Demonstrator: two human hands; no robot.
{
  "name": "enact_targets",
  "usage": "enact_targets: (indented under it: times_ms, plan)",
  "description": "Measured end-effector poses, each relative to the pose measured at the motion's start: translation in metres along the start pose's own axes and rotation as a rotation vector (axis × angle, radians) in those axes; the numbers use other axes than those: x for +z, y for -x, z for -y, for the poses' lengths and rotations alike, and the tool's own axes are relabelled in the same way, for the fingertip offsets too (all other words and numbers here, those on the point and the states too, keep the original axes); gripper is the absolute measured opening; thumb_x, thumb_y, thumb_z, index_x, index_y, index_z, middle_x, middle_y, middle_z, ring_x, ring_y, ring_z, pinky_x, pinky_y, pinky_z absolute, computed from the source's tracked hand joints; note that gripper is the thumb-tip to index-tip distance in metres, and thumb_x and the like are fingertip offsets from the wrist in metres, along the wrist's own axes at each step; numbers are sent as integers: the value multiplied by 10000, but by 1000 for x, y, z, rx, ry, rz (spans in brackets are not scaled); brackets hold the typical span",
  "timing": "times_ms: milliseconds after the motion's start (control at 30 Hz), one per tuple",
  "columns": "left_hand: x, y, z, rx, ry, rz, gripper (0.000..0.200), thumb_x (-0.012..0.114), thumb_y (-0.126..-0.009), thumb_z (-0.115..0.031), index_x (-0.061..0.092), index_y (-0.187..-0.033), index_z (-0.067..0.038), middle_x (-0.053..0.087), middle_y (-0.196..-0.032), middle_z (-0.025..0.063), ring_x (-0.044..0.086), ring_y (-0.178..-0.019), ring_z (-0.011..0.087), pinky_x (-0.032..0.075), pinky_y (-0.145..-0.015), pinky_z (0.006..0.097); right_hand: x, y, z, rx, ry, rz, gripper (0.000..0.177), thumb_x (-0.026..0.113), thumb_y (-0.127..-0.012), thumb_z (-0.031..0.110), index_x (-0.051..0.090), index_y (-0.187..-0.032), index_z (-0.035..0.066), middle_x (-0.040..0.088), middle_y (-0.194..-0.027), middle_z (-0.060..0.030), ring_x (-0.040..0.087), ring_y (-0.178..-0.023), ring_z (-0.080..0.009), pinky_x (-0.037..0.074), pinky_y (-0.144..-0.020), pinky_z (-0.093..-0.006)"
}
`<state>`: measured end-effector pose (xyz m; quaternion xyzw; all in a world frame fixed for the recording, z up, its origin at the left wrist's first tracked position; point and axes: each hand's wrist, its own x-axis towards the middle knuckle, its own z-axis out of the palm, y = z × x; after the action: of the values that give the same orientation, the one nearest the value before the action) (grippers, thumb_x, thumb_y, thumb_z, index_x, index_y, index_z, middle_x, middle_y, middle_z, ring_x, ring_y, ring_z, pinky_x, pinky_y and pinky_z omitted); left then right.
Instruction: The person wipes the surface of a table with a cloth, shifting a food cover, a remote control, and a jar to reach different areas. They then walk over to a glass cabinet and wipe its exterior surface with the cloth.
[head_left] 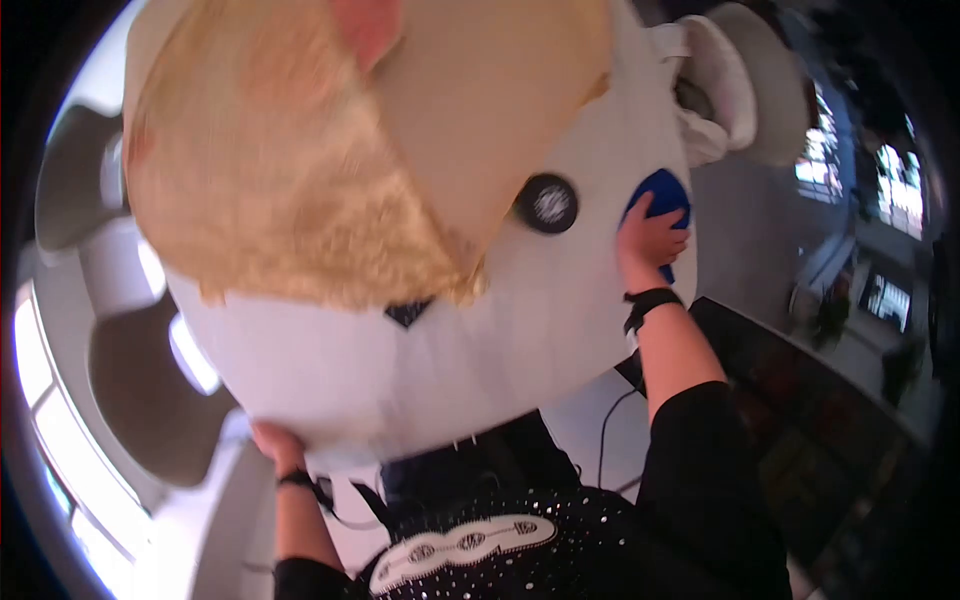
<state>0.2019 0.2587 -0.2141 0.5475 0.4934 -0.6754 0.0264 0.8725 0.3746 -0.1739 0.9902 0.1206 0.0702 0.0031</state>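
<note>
My right hand (652,241) presses a blue cloth (662,190) onto the white table (500,340), near its right edge. Its fingers curl over the cloth, which sticks out above and below the hand. At the table's near left corner rests my left hand (277,443); it looks loosely open and holds nothing I can see, though its fingers are blurred. A beige tablecloth with a wide gold border (300,190) covers the far part of the table, bunched along its near edge. Beside it lies a round black coaster (550,203) with a pale design.
A small dark square object (408,313) peeks out from under the gold border. Beige chairs (150,395) stand along the left side. A white fabric item (715,85) hangs by another chair at the upper right. A dark cable (603,430) runs below the table's near edge.
</note>
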Motion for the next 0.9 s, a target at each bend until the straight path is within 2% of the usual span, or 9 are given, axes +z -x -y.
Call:
enact_targets:
  times_ms: [133,200,233,367,467,500,700,833,900]
  plan:
    - [41,-23,-8,-144,-29,-155,343,344,-969,-180,513,-1249,-77,513,-1311,101,455,-1232,220,359,-1012,339,4,-25,7,6,-31,26,770,433,-860,606,374,-1316,-11,435,-1246,-306,466,-1143,-451,400,-931,-542]
    - [-5,-10,7,-348,739,5,322,366,-962,-134,520,-1239,-76,555,-1260,83,515,-1174,207,419,-948,306,-5,-29,24,35,-47,75,759,442,-865,574,363,-1323,-26,418,-1280,-309,463,-1159,-443,392,-955,-527]
    - [3,-7,7,-185,233,-124,322,376,-962,-160,532,-1218,-43,599,-1187,118,578,-1094,247,468,-896,348,-7,-28,25,33,-71,88,755,441,-866,564,360,-1316,-37,421,-1283,-315,469,-1157,-450,396,-959,-522]
    - [-24,12,16,-690,1448,-156,396,352,-942,-291,599,-1056,-5,624,-1091,242,602,-1029,385,483,-873,449,-26,-4,27,25,-206,95,715,441,-872,521,372,-1283,-60,439,-1259,-347,494,-1142,-463,413,-967,-509]
    - [-27,4,7,-727,1578,-142,504,292,-925,-346,613,-1065,16,588,-1156,267,552,-1101,421,434,-944,445,4,-48,20,-4,-164,32,684,443,-877,487,365,-1283,-57,461,-1230,-346,522,-1107,-464,437,-943,-515]
    - [-24,-5,-1,-670,1446,-124,521,282,-921,-356,623,-1049,16,589,-1161,259,549,-1102,424,434,-939,442,18,-83,4,-254,69,142,672,441,-880,469,354,-1293,-53,456,-1246,-338,527,-1100,-466,440,-944,-515]
    - [-105,44,2,-890,1956,-111,552,327,-937,-396,632,-1023,56,598,-1064,305,580,-1057,373,387,-989,446,3,-15,3,-174,-63,30,597,396,-912,463,403,-1217,-51,504,-1204,-346,536,-1081,-479,461,-891,-549]
    - [-103,48,3,-758,2005,-164,572,285,-945,-361,642,-923,86,604,-980,333,591,-998,423,411,-945,482,-5,51,-22,-224,-101,82,643,386,-893,473,360,-1276,-43,497,-1206,-355,529,-1083,-490,435,-940,-539]
    - [-89,37,-1,-612,1835,-40,607,218,-913,-368,601,-1104,62,599,-1157,245,554,-1101,415,418,-964,453,-9,100,-29,-161,-107,94,647,383,-886,476,338,-1262,-48,521,-1168,-359,555,-1040,-490,453,-913,-544]
